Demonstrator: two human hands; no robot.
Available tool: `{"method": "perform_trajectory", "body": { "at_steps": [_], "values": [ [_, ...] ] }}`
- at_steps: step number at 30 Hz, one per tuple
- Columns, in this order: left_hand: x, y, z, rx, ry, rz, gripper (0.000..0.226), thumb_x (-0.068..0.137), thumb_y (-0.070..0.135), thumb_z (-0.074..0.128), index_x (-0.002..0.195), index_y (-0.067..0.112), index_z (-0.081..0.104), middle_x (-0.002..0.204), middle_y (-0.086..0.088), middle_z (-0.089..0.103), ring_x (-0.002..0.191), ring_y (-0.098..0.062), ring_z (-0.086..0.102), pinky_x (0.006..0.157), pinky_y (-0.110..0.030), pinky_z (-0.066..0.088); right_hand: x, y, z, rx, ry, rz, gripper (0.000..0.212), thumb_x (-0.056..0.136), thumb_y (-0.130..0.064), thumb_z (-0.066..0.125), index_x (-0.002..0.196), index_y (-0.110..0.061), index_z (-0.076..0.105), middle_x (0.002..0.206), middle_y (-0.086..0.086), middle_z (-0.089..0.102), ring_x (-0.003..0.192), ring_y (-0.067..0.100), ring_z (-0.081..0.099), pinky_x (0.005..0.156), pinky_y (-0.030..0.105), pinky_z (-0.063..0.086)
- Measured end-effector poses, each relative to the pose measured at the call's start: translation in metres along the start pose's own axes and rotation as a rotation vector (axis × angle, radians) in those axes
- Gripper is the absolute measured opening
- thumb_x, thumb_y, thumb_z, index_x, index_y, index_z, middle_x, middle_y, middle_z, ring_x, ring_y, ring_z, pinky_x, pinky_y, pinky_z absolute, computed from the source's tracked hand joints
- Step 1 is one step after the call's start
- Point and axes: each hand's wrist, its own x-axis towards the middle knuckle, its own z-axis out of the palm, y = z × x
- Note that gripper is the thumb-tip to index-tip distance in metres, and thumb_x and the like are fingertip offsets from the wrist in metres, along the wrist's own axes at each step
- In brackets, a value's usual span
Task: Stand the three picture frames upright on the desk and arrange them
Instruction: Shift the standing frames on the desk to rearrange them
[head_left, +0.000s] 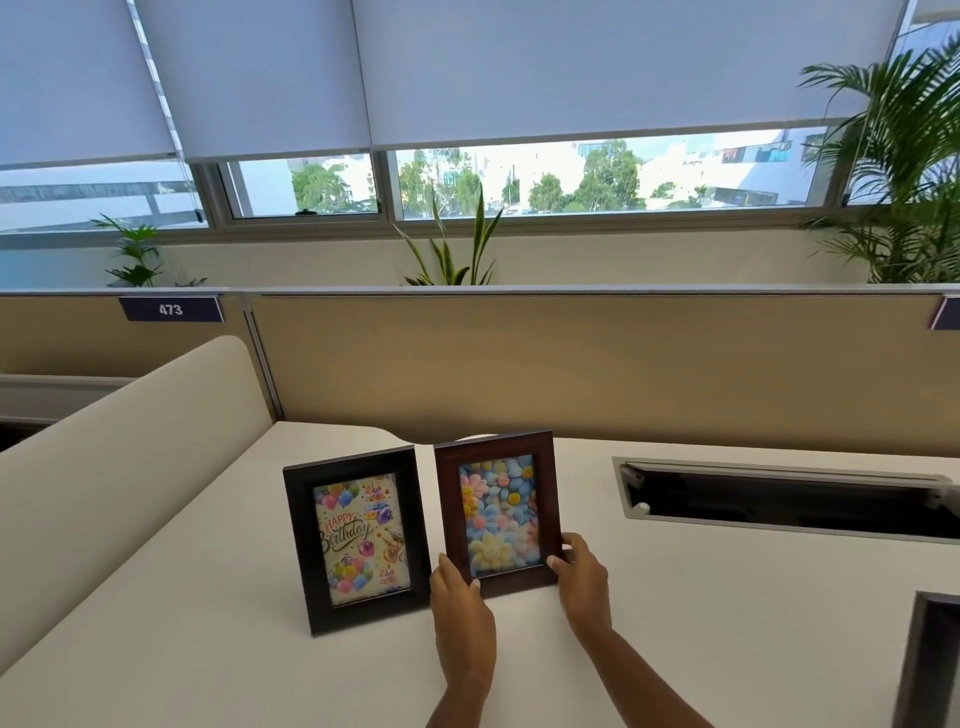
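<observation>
Two picture frames stand upright side by side on the white desk (208, 649). The left one is a black frame (358, 538) with a "Happy Birthday" balloon picture, standing free. Right beside it is a dark brown frame (498, 512) with a picture of pastel flowers. My left hand (460, 597) grips the brown frame's lower left corner, and my right hand (579, 577) grips its lower right corner. At the bottom right edge a dark framed object (930, 660) is partly in view; I cannot tell whether it is the third frame.
A tan partition (571, 364) runs along the desk's back edge, with plants and windows behind it. A cream curved divider (130, 457) borders the desk on the left. An open cable tray slot (779, 499) is cut into the desk to the right.
</observation>
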Motion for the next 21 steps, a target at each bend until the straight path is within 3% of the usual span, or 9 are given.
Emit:
{"method": "perform_trajectory", "body": {
  "at_steps": [9,15,21],
  "values": [
    [0.001,0.000,0.001,-0.092,-0.088,-0.027,0.065,0.096,0.013,0.044,0.146,0.002,0.004,0.153,-0.016,0.021,0.140,-0.029,0.029,0.111,-0.035,0.034,-0.009,0.001,-0.001,-0.121,-0.102,-0.046,0.040,0.093,-0.001,0.044,0.133,-0.005,0.043,0.132,0.013,0.056,0.121,0.027,0.052,0.103,0.037,0.045],
    [-0.003,-0.001,0.003,-0.131,-0.111,-0.055,0.067,0.096,0.013,0.045,0.146,0.000,0.002,0.155,-0.017,0.016,0.140,-0.030,0.026,0.113,-0.036,0.031,-0.012,0.001,-0.002,-0.211,-0.187,-0.004,0.058,0.093,-0.001,0.045,0.144,-0.008,0.018,0.145,0.010,0.041,0.132,0.026,0.041,0.109,0.036,0.037],
    [-0.022,0.000,0.008,-0.100,-0.074,-0.098,0.066,0.096,0.012,0.045,0.145,-0.003,0.003,0.155,-0.019,0.013,0.141,-0.032,0.024,0.115,-0.035,0.028,-0.023,0.005,-0.006,-0.257,-0.216,0.020,0.069,0.092,-0.004,0.048,0.146,-0.009,0.005,0.153,0.009,0.025,0.140,0.023,0.028,0.113,0.031,0.026]
  ]
}}
